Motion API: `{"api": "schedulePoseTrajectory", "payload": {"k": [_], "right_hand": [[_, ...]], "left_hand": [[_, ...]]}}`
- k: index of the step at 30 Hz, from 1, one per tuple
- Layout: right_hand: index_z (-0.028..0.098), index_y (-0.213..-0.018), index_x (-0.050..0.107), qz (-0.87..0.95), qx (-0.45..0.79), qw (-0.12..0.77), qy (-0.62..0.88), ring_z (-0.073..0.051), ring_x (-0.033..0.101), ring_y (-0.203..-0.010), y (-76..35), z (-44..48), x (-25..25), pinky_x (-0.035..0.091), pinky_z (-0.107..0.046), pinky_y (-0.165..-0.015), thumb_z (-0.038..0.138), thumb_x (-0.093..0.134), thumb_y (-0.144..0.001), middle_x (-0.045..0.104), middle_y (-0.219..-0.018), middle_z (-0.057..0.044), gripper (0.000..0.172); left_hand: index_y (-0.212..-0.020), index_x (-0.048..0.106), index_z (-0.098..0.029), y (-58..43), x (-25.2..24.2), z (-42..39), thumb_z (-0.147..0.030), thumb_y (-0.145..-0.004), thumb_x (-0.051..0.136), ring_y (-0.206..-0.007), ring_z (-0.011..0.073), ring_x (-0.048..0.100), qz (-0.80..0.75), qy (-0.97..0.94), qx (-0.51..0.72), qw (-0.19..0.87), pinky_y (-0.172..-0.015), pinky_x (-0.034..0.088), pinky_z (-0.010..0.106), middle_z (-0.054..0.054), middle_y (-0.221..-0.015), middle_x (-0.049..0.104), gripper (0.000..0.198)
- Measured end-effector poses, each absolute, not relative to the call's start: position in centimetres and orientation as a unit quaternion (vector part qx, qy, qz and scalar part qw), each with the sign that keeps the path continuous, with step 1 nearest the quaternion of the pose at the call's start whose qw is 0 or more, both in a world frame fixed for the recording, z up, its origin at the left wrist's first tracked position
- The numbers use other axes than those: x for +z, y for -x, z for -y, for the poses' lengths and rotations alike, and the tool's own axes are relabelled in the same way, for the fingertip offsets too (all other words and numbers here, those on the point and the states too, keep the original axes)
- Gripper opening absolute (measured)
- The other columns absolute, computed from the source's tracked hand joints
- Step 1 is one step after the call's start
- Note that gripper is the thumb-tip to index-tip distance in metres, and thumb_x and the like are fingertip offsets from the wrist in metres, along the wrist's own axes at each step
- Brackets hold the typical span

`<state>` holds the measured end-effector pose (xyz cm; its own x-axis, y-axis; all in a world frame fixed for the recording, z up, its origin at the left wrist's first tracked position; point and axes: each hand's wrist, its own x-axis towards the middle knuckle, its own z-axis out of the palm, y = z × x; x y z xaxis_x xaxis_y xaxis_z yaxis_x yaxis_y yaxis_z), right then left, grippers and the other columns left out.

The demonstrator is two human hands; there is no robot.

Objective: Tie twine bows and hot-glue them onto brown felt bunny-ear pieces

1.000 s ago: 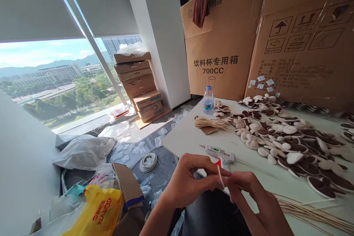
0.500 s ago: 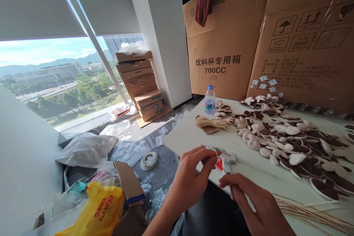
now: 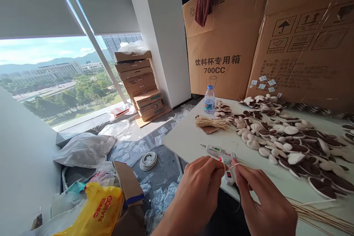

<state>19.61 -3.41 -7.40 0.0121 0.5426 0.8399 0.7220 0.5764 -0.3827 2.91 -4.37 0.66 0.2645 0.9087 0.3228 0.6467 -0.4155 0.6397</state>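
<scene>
My left hand (image 3: 201, 182) and my right hand (image 3: 264, 195) are close together in front of the table's near edge. Both are closed in a pinch on a thin white cord (image 3: 231, 166), which loops at the left fingers and spans the small gap to the right fingertips. Just beyond them a white glue gun (image 3: 215, 149) lies on the table, its handle partly covered by my fingers. Several plush pieces (image 3: 290, 130), white and dark brown, are heaped farther right. Beside my right forearm lie long thin pale sticks (image 3: 322, 215).
A bundle of thin sticks (image 3: 211, 122) and a water bottle (image 3: 209, 99) stand toward the back of the white table (image 3: 182, 138). Large cardboard sheets (image 3: 221, 44) rise behind. On the floor are a coiled cable (image 3: 148, 160), plastic wrappers and a yellow bag (image 3: 98, 206).
My left hand has come lower and right, and my right hand has risen slightly, bringing both level. The cord now runs sideways between them, and more of the glue gun's body shows.
</scene>
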Motion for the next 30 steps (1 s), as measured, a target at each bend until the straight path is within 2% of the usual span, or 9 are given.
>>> {"api": "schedulePoseTrajectory", "payload": {"k": [5,8,13,19,23,27,30], "right_hand": [[0.028,-0.119,0.074,0.657,-0.091,0.609,0.436,-0.026,0.078,-0.072,-19.1,4.1,-6.9,0.057,-0.038,-0.064,0.003,0.078,-0.098,0.084,-0.089,-0.005,0.032],[0.030,-0.119,0.077,0.651,-0.082,0.632,0.412,-0.026,0.079,-0.071,-19.1,4.1,-7.1,0.058,-0.039,-0.064,0.000,0.080,-0.094,0.085,-0.090,-0.004,0.039],[0.029,-0.110,0.077,0.662,-0.044,0.636,0.394,-0.024,0.078,-0.069,-18.9,4.2,-6.8,0.060,-0.038,-0.066,-0.002,0.079,-0.092,0.084,-0.085,-0.003,0.037],[0.029,-0.105,0.078,0.650,-0.053,0.641,0.405,-0.026,0.076,-0.065,-18.9,4.2,-6.1,0.057,-0.038,-0.062,0.012,0.081,-0.092,0.080,-0.079,-0.003,0.022],[0.028,-0.101,0.077,0.627,-0.066,0.606,0.484,-0.023,0.067,-0.054,-18.4,4.7,-5.4,0.054,-0.037,-0.058,0.018,0.077,-0.099,0.072,-0.069,-0.002,0.010],[0.027,-0.091,0.075,0.587,-0.067,0.578,0.563,-0.020,0.061,-0.050,-17.5,5.4,-4.5,0.051,-0.035,-0.057,0.022,0.071,-0.103,0.066,-0.064,-0.001,0.014],[0.027,-0.095,0.074,0.573,-0.047,0.569,0.589,-0.021,0.060,-0.053,-17.5,5.6,-4.3,0.047,-0.035,-0.058,0.027,0.068,-0.106,0.063,-0.064,-0.001,0.012]], "left_hand": [[-0.101,0.065,-0.025,-2.7,1.3,5.1,-0.029,-0.118,0.050,-0.095,0.0176,0.070,-0.513,-0.750,0.310,0.279,-0.090,0.051,0.027,0.001,-0.105,0.079,0.023],[-0.100,0.064,-0.025,-2.6,1.1,5.1,-0.032,-0.118,0.049,-0.096,0.0184,0.071,-0.520,-0.742,0.309,0.290,-0.089,0.052,0.028,0.001,-0.104,0.078,0.025],[-0.104,0.067,-0.025,-3.0,0.3,5.0,-0.028,-0.117,0.050,-0.089,0.0179,0.071,-0.519,-0.741,0.335,0.263,-0.087,0.053,0.028,0.002,-0.098,0.078,0.022],[-0.108,0.067,-0.023,-3.8,0.0,5.0,-0.021,-0.117,0.046,-0.084,0.0183,0.072,-0.494,-0.772,0.350,0.195,-0.080,0.056,0.028,0.005,-0.098,0.076,0.023],[-0.110,0.065,-0.022,-4.3,-0.8,4.6,-0.016,-0.116,0.047,-0.081,0.0193,0.070,-0.466,-0.801,0.353,0.127,-0.075,0.057,0.029,0.005,-0.094,0.074,0.021],[-0.107,0.062,-0.021,-5.1,-1.9,4.2,-0.013,-0.115,0.043,-0.076,0.0210,0.066,-0.445,-0.819,0.361,0.029,-0.069,0.056,0.032,0.005,-0.090,0.073,0.022],[-0.109,0.062,-0.018,-5.7,-2.0,4.1,-0.010,-0.113,0.047,-0.074,0.0224,0.065,-0.430,-0.830,0.353,-0.047,-0.068,0.054,0.036,0.005,-0.091,0.073,0.017]]}}
